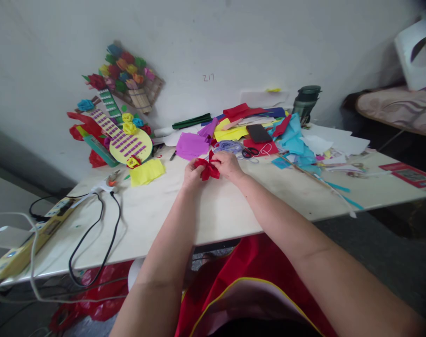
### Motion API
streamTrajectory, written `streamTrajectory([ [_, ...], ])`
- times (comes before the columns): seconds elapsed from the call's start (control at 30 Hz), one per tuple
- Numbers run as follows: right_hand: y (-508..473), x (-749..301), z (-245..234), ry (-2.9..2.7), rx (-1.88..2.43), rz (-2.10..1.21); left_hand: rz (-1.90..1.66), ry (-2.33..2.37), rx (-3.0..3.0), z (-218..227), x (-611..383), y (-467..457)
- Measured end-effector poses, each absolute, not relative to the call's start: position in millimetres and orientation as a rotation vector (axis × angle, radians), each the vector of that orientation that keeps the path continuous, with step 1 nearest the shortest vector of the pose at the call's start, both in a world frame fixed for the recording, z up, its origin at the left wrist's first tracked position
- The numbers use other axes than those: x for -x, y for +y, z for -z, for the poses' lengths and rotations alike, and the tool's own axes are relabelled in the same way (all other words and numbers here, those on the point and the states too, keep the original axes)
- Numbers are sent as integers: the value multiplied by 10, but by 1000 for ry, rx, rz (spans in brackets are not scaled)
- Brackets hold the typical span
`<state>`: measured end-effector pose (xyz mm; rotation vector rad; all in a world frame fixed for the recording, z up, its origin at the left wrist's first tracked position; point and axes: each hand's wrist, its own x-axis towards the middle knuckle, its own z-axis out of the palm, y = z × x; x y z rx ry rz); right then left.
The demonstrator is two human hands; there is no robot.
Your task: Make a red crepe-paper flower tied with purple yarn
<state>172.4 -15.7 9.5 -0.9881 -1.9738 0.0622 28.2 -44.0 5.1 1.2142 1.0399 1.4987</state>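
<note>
I see the left hand (193,174) and right hand (230,164) pinching a crumpled red paper piece (209,172), a flat purple paper sheet (192,146) just beyond it

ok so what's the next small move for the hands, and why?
Probably gather the red paper tighter with the right hand while the left hand steadies the other side. Both hands' fingers are already on it, and its folds spread loosely between them. The scissors lie beyond, in neither hand.
</note>
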Motion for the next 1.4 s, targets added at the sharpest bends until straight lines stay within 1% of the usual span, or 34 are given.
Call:
streamTrajectory([
  [0.27, -148, -1736, -103, -1996, 1008, -35, -1484, 895, -1238, 19, -232, -364],
  [0.63, -246, -1721, -159, -2081, 945, 111, -1447, 1015, -1066, -12, -276, -403],
  [0.77, -243, -1719, -157, -2098, 944, 126, -1479, 997, -1092, 0, -261, -396],
  [0.97, -277, -1711, -182, -2168, 942, 107, -1419, 969, -1041, -20, -227, -381],
  [1.4, -380, -1656, -196, -2343, 895, 245, -1318, 1205, -1150, -51, -195, -416],
])
